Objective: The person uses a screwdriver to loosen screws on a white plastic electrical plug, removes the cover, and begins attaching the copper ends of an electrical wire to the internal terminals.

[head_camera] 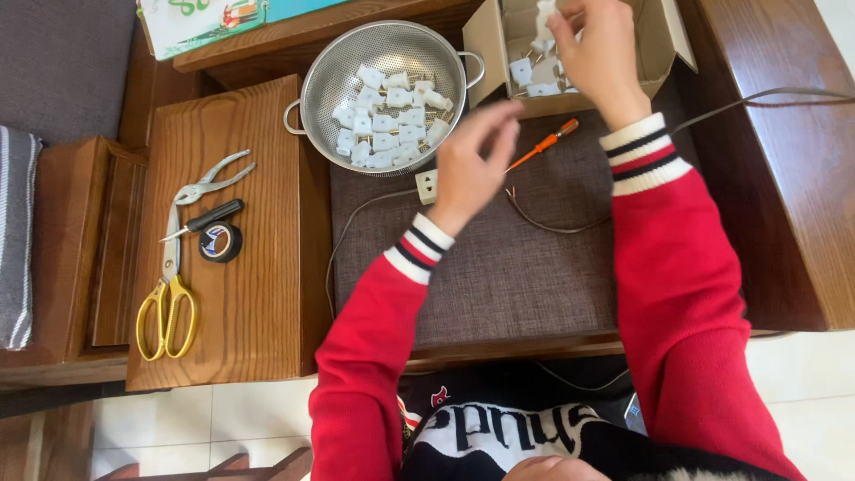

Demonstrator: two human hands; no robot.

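My right hand (595, 53) reaches into the open cardboard box (663, 49) at the top and pinches a white plastic plug (543, 12) above more white plugs lying inside. My left hand (472, 160) hovers over the grey cushion (499, 267), fingers loosely curled with nothing visibly in them, just right of a small white socket piece (427, 186) on a thin cable. An orange-handled screwdriver (545, 143) lies between the two hands. Behind my left hand stands a metal colander (312, 80) holding several white plugs.
On the wooden board (258, 267) at left lie yellow-handled scissors (166, 307), metal pliers (212, 178), a black-handled tool (207, 216) and a roll of black tape (219, 241). A dark cable (766, 96) runs across the wooden armrest at right. A colourful carton (205, 22) sits top left.
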